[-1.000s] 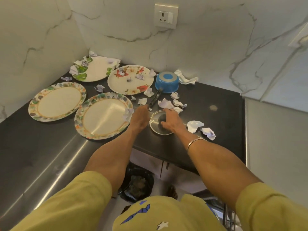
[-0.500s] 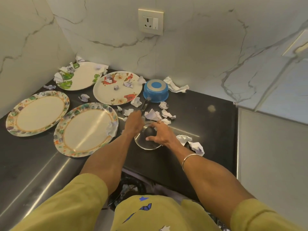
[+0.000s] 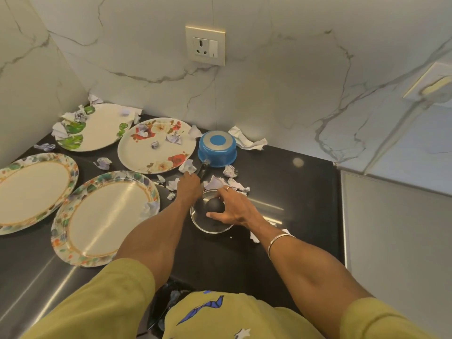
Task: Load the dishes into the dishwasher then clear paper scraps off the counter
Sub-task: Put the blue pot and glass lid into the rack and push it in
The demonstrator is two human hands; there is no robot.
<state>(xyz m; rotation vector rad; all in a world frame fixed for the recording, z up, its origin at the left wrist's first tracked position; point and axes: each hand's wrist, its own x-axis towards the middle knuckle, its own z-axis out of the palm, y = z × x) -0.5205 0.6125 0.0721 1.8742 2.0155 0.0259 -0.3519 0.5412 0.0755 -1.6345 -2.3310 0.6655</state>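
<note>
A glass lid (image 3: 205, 227) with a black knob (image 3: 215, 205) lies on the black counter (image 3: 281, 182) at the centre. My right hand (image 3: 233, 209) cups the knob, thumb and fingers around it. An upturned blue saucepan (image 3: 217, 149) stands behind it, its black handle (image 3: 203, 169) pointing at me. My left hand (image 3: 188, 189) is closed over the handle's near end. Left of them lie two floral-rimmed plates (image 3: 102, 216) (image 3: 31, 192), a rose plate (image 3: 156, 145) and a green-leaf plate (image 3: 95, 128). Crumpled paper scraps (image 3: 230, 171) are scattered around the pan and on the plates.
Marble walls enclose the corner, with a socket (image 3: 205, 45) above the pan. A grey appliance or cabinet top (image 3: 396, 228) adjoins the counter on the right. Below the counter edge sits a black-lined bin (image 3: 168, 297). More paper (image 3: 247, 140) lies against the back wall.
My right hand has shifted from lying flat on the lid to curling around its knob. The left hand stays at the pan handle. My view has dropped slightly.
</note>
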